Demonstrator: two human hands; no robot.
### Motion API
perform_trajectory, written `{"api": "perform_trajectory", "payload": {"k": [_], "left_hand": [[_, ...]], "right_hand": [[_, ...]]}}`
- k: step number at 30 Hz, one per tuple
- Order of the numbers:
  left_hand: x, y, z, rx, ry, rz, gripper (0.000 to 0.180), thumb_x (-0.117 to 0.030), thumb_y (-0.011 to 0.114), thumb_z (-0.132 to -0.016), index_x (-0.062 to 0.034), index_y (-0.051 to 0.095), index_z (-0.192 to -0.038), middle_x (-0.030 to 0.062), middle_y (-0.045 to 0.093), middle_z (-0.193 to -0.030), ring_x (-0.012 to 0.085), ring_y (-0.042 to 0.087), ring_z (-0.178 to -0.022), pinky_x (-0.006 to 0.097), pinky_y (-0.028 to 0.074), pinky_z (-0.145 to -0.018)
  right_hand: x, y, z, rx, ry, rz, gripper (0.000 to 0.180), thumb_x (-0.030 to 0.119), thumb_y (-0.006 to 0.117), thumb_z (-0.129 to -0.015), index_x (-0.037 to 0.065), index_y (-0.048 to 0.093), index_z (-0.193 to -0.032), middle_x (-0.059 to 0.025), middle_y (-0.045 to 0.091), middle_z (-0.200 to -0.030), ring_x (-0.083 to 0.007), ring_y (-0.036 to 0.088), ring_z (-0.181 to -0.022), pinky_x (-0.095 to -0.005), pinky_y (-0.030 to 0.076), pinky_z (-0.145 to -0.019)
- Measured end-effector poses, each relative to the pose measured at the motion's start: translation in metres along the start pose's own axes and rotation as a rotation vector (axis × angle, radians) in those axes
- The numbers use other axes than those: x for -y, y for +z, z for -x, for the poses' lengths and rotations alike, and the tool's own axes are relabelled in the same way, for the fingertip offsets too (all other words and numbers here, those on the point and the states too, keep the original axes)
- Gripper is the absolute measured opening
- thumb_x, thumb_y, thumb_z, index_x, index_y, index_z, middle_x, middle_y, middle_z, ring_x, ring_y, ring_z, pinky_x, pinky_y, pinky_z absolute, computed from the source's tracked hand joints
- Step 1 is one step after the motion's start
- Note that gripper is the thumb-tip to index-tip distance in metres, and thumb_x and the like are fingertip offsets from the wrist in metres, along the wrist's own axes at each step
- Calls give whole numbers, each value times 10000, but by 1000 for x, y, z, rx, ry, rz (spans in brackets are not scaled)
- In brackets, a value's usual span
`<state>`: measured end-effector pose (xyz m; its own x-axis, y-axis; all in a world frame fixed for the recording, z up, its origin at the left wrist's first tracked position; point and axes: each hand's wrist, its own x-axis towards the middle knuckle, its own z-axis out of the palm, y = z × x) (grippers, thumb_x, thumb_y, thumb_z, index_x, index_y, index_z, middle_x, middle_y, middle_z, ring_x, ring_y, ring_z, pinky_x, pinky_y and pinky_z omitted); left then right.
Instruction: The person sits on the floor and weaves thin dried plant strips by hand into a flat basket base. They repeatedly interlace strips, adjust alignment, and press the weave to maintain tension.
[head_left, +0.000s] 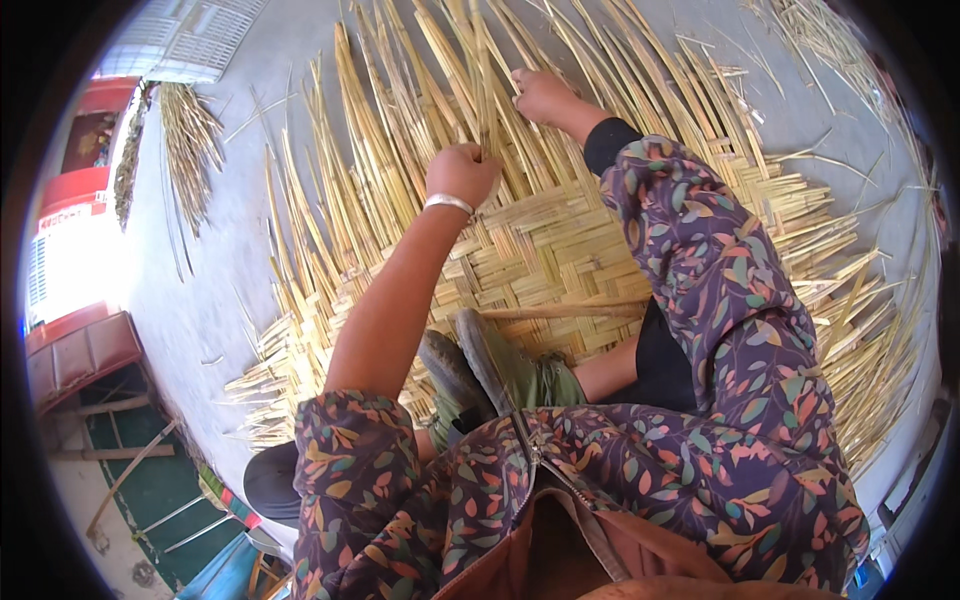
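A partly woven mat point(545, 235) of flat, pale yellow reed strips lies on the ground before me, its loose ends fanning out all round. My left hand point(460, 177), a white bangle on its wrist, is closed round reed strips point(483, 85) that are lifted at the mat's far edge. Farther out and to the right, my right hand point(545, 97) has its fingers curled in over the loose ends. What sits between those fingertips is too small to make out. A thin stick point(570, 311) lies across the weave near my shoes.
My grey shoes point(480, 355) rest on the mat. Bundled stalks point(190, 150) lie at the far left, and loose straw point(820, 45) is scattered at the far right. A red-framed doorway point(75, 205) and a dark green panel point(140, 470) stand along the left.
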<state>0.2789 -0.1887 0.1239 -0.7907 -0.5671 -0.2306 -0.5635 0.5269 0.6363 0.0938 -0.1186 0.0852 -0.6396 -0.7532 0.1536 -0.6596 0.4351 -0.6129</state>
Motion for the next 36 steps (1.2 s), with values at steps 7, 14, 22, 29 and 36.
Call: {"api": "perform_trajectory", "payload": {"k": [7, 14, 22, 29, 36], "left_hand": [[0, -2, 2, -22, -187, 428, 241, -196, 691, -794, 28, 668, -881, 64, 635, -727, 104, 596, -594, 251, 524, -506], [-8, -1, 6, -1, -233, 431, 240, -208, 698, -792, 25, 658, -834, 52, 583, -622, 102, 548, -487, 248, 463, -452], [-11, 13, 5, -26, -66, 380, 250, -235, 688, -793, 9, 658, -841, 43, 578, -617, 115, 535, -526, 286, 445, -484], [-31, 4, 2, 190, 232, -23, 254, -259, 660, -804, -27, 652, -906, 69, 551, -626, 137, 471, -562, 302, 425, -574], [-11, 20, -38, 371, 168, 11, 374, -285, 712, -780, -18, 649, -1033, 54, 646, -842, 137, 569, -743, 296, 468, -711]], "right_hand": [[5, 16, -46, 43, 260, 62, 273, 105, 563, -721, -46, 632, -937, -256, 628, -951, -401, 604, -936, -425, 478, -810], [-22, -9, -49, 319, 306, -656, 268, 181, 689, -800, 32, 593, -1001, -32, 611, -768, -111, 562, -660, -297, 458, -589], [30, -84, -6, 363, 248, -1006, 471, 279, 719, -786, 97, 526, -1175, -13, 581, -1006, -155, 558, -868, -330, 432, -731], [21, -97, 28, 190, 316, -1105, 297, 261, 673, -842, 131, 601, -1098, 43, 596, -1026, -60, 527, -950, -262, 471, -711], [-27, -115, 69, 154, 317, -1010, 251, 216, 632, -862, 87, 598, -1074, 18, 591, -930, -73, 571, -786, -216, 486, -692]]}}
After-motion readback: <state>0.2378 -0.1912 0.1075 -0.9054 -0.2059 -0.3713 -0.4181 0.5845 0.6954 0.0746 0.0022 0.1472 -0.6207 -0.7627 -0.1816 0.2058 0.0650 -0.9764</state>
